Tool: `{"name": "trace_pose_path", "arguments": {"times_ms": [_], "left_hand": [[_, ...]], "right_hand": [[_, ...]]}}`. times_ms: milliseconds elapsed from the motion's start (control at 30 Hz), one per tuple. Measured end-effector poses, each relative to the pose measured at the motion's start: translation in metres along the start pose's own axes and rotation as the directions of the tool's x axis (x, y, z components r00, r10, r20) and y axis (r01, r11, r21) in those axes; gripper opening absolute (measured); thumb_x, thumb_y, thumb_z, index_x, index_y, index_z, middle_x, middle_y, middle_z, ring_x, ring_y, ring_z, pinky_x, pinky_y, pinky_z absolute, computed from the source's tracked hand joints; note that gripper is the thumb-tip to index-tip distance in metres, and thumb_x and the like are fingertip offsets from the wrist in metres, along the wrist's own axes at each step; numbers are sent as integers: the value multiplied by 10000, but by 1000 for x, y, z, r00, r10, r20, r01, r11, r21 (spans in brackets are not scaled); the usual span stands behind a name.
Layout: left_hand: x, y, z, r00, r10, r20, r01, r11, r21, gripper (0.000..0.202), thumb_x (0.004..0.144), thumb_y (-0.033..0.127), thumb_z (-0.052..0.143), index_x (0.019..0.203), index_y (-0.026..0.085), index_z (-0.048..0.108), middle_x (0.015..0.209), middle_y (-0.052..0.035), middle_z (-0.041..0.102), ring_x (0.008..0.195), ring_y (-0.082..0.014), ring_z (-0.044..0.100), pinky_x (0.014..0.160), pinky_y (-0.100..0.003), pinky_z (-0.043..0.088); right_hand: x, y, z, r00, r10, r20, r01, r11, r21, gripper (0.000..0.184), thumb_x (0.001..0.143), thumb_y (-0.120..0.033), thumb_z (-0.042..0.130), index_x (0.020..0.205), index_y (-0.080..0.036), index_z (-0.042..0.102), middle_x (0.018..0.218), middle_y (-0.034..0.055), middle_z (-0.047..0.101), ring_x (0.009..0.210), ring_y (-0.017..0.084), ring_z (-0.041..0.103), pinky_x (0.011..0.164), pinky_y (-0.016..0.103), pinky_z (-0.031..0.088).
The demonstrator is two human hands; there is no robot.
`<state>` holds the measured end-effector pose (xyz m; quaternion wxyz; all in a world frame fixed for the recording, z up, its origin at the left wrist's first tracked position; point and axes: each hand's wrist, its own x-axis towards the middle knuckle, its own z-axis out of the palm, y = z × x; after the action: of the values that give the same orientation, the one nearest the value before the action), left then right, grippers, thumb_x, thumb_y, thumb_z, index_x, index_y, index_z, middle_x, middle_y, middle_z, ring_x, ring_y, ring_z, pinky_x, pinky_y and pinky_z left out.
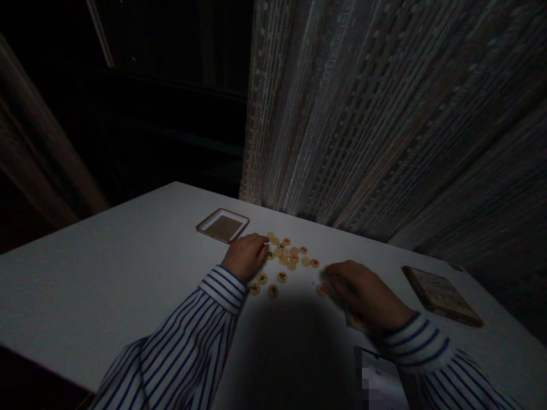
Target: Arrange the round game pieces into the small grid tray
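Observation:
Several round wooden game pieces (287,256) with red or black marks lie scattered on a white table (106,273). My left hand (245,256) rests at the left side of the pile, fingers curled with the tips pinched on a piece. My right hand (363,293) lies at the right of the pile, fingers curled over the table near a red-marked piece (321,289); what it holds, if anything, is hidden. Both arms wear blue-striped white sleeves.
A shallow square box tray (222,226) sits just behind my left hand. A flat box lid (442,296) with a printed top lies at the far right. A woven curtain (384,125) hangs behind the table. A flat pale object (378,381) lies under my right forearm.

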<state>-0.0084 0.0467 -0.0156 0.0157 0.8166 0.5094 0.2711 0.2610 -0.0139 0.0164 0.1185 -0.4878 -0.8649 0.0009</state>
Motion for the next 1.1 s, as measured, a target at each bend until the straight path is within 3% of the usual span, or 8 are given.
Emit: {"name": "trace_pose_path", "arguments": {"times_ms": [167,367,733,1100], "left_hand": [[-1,3,1,1000,12,6,-12,1000,22,259,849,207,421,1011,144,613,926,-99,662,860,-203,609,781,-332,470],[-3,3,1,1000,7,-1,-7,1000,14,262,847,219,419,1013,148,608,931,-97,662,861,-210,609,776,-337,467],[-3,5,3,999,-11,50,11,1000,16,286,857,247,415,1055,147,596,962,-107,663,891,-223,611,796,-348,457],[-4,6,4,998,-2,56,-1,999,52,276,862,255,427,1056,149,593,959,-87,668,890,-207,615,801,-329,464]], "right_hand": [[45,-23,6,979,-66,195,77,996,-52,244,790,-167,487,999,-153,610,967,102,647,932,203,569,812,338,424],[72,-31,18,961,-107,253,127,990,-62,234,762,-133,497,966,-161,608,972,83,644,946,192,552,820,308,401],[85,-30,34,954,-136,269,180,973,-145,181,748,-132,487,881,-166,605,880,73,639,832,181,558,716,284,393],[85,-29,35,950,-97,296,143,980,-138,183,785,-140,448,895,-158,593,912,82,628,855,172,541,733,264,368]]}}
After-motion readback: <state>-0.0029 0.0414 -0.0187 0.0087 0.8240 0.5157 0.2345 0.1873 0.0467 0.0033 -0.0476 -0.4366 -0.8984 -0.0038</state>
